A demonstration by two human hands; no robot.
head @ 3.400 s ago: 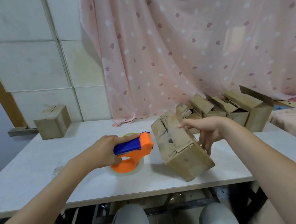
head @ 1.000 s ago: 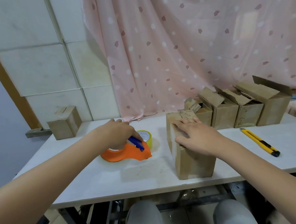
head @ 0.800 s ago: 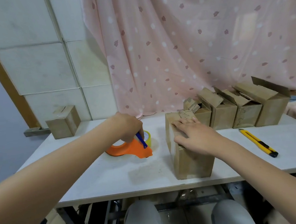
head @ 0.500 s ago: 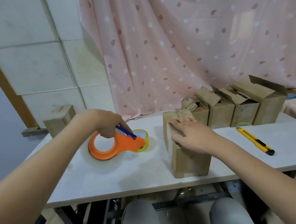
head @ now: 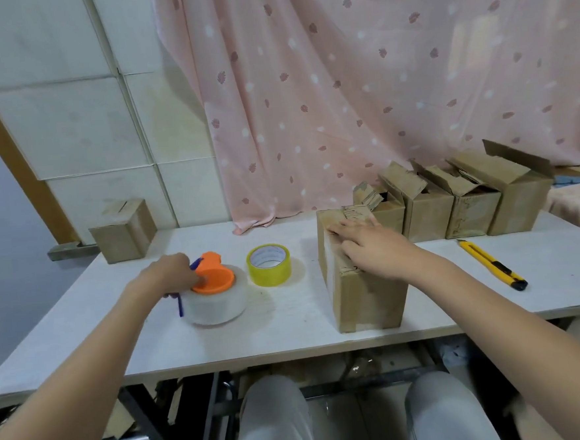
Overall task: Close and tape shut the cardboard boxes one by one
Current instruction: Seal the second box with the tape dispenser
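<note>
While the right hand (head: 374, 248) lies flat, fingers straight, pressing the flaps of the cardboard box (head: 361, 283) near the table's (head: 290, 336) front edge, the left hand (head: 170, 273) grips the tape dispenser (head: 214, 288); bare tabletop lies between them.

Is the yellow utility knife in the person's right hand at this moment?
No, the utility knife lies on the table, while the right hand presses the box.

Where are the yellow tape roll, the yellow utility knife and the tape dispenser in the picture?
yellow tape roll (head: 268, 265): head view, on its outer yellow band.
yellow utility knife (head: 487, 260): head view, middle of its yellow body.
tape dispenser (head: 214, 280): head view, on its orange hub.
</note>
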